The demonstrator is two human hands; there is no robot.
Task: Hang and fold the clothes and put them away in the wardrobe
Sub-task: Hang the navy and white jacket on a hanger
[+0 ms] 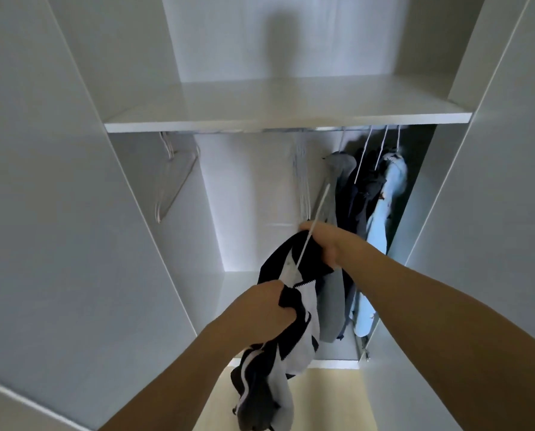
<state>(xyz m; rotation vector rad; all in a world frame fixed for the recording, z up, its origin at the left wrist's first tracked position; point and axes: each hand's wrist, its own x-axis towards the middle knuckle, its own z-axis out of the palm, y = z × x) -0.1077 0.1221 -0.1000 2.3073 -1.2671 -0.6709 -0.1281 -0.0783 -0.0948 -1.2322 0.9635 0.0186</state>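
I stand facing the open wardrobe (73, 213), looking up under its white shelf (288, 118), and I place everything against that shelf. Below its left end, a bunch of bare white hangers (174, 181) dangles from the rail (328, 129) that runs just under the shelf's front edge.

Lower and nearer to me, below the middle of the shelf, my left hand (264, 306) is closed into a fist around a fold of the black-and-white garment (291, 331). The cloth bunches out of my grip and hangs down in a loose tail of dark and pale stripes towards the pale floor (331, 399).

Just above that, still under the shelf's middle, my right hand (325, 241) is curled tight around the top of the same garment together with a thin white hanger (309, 234). The hanger's wire runs slantwise through my fingers, one end slipping down inside the dark collar, the other pointing up towards the rail. Its hook I cannot make out.

Behind my right hand, more white hangers (303, 188) hang from the rail, blurred.

Below the right end of the shelf, clothes are already hung close together on the rail: a grey piece (337, 188), then dark ones (366, 194), then a light blue one (384, 219) nearest the wardrobe's right wall.
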